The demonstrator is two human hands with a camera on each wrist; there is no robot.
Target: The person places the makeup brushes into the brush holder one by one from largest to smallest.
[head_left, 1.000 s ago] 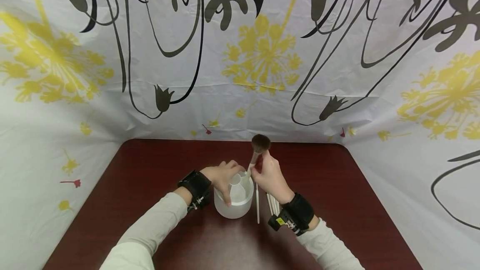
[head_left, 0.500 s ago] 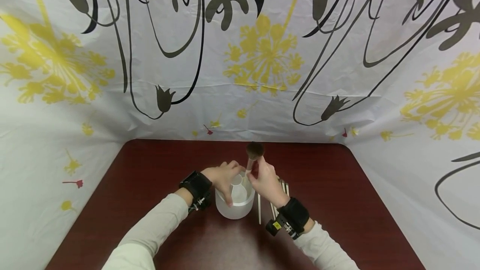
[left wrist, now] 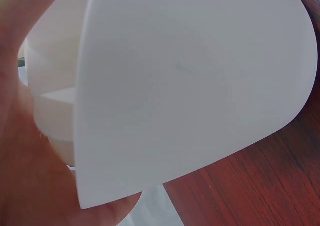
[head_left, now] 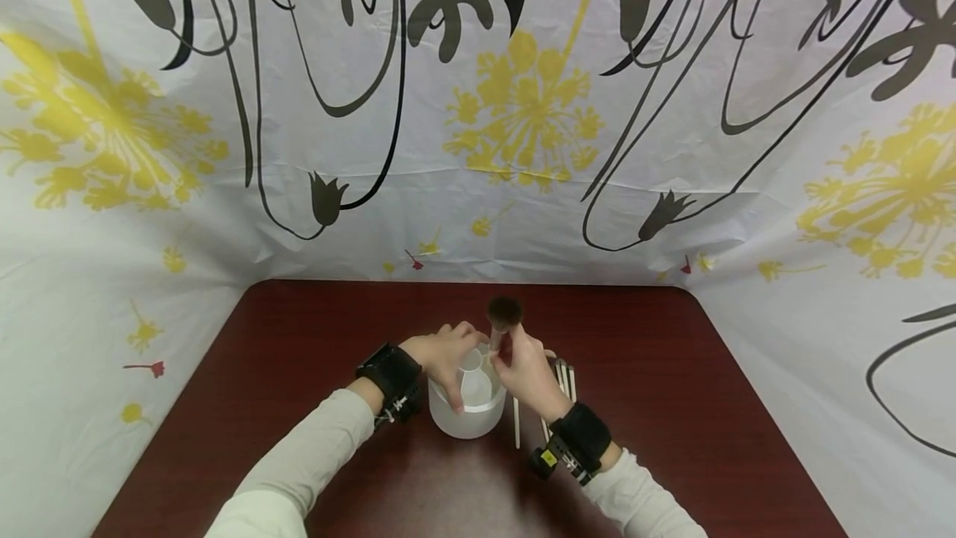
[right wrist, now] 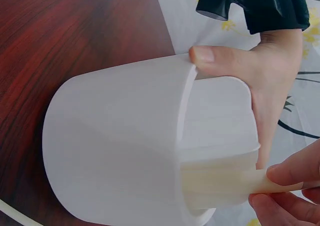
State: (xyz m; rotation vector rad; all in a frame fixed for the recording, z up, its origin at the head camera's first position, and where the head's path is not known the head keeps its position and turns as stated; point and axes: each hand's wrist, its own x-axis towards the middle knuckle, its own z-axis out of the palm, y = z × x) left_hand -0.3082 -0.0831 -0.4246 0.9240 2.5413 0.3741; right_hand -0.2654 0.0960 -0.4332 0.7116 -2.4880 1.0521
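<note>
A white round brush holder [head_left: 466,422] with inner dividers stands upright on the table. My left hand [head_left: 444,357] spans its top and grips the rim; in the right wrist view the thumb [right wrist: 212,58] lies on the rim. My right hand [head_left: 529,374] pinches a large makeup brush [head_left: 504,313], dark bristles up. Its pale handle [right wrist: 262,182] reaches down into a compartment of the holder; the lower end is hidden. The left wrist view is mostly filled by the holder's outer wall [left wrist: 195,86].
A thin pale-handled brush [head_left: 516,423] lies right of the holder. Several more brushes [head_left: 565,380] lie side by side, partly under my right forearm. The dark red table [head_left: 336,305] ends at a patterned white curtain [head_left: 418,214] behind.
My right hand has lowered the makeup brush and moved it slightly left, so the handle sits deeper in the holder. My left hand stays on the rim.
</note>
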